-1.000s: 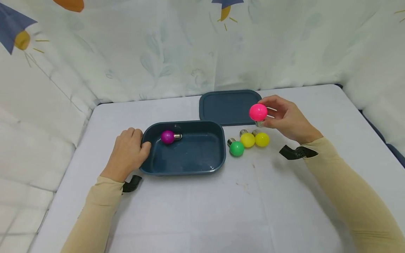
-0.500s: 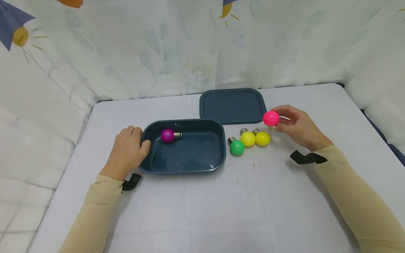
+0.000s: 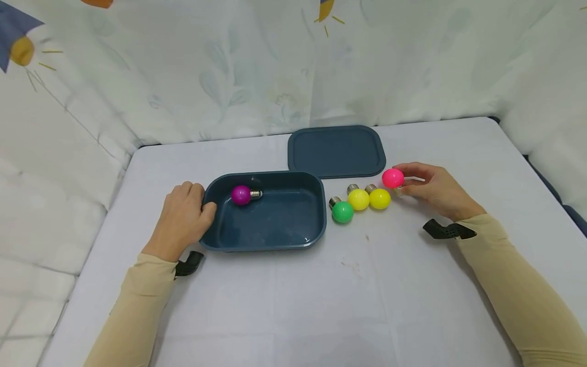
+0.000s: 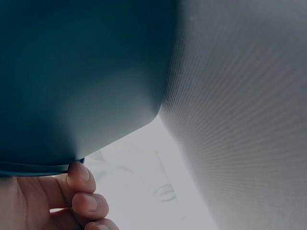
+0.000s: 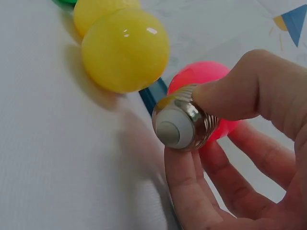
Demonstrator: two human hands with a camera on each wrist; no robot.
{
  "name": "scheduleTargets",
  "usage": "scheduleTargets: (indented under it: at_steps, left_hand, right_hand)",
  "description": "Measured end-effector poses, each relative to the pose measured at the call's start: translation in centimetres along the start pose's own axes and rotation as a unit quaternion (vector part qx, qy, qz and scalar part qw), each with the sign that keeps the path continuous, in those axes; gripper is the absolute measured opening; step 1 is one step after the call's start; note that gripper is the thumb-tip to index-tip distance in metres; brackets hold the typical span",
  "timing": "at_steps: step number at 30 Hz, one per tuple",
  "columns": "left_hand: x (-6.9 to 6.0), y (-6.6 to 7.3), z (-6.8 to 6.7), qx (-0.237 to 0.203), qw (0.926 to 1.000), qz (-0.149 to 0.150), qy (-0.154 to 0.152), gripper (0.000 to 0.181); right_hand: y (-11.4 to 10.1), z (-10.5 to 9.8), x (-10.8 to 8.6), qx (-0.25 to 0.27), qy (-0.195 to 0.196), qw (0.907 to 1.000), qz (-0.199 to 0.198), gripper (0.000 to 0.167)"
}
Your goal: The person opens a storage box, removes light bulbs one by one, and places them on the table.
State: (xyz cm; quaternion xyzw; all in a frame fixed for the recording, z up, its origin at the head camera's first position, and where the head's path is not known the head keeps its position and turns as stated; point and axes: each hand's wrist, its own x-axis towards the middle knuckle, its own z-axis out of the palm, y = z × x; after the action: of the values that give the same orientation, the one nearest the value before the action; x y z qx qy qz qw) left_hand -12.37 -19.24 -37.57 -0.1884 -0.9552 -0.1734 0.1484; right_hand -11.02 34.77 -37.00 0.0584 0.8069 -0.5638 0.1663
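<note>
My right hand (image 3: 433, 189) pinches a pink light bulb (image 3: 393, 178) by its metal screw base, just right of two yellow bulbs. In the right wrist view the base points toward the camera, the thumb on one side and fingers on the other. My left hand (image 3: 181, 219) grips the left rim of a dark blue rectangular container (image 3: 270, 224), its thumb over the inside edge. Inside the container lies a purple bulb (image 3: 240, 195) on its side. A green bulb (image 3: 342, 212), one yellow bulb (image 3: 358, 199) and another yellow bulb (image 3: 380, 199) lie in a row on the table.
Behind the container a flat dark blue lid (image 3: 337, 151) lies on the white-covered table (image 3: 293, 306). A patterned pale curtain (image 3: 257, 66) hangs along the far edge and both sides.
My right hand has moved right, then down toward the table, carrying the pink bulb from over the lid's corner to beside the yellow bulbs. My left hand stays on the container's rim.
</note>
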Motion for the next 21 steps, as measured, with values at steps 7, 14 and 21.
scheduleTargets:
  at_steps: [7, 14, 21]
  left_hand:
    - [0.12, -0.03, 0.1, -0.001, 1.0, -0.002, -0.004, 0.018]
    - [0.06, -0.11, -0.05, -0.001, 1.0, 0.0, -0.002, 0.018]
    - [0.05, -0.1, 0.09, -0.005, 1.0, -0.003, -0.003, 0.018]
  right_hand:
    - [0.11, 0.08, 0.06, -0.08, 0.006, 0.9966, 0.016, 0.064]
    - [-0.12, 0.16, 0.12, -0.133, 0.013, 0.9908, 0.017, 0.066]
    - [0.1, -0.37, -0.11, -0.136, 0.018, 0.9899, 0.034, 0.065]
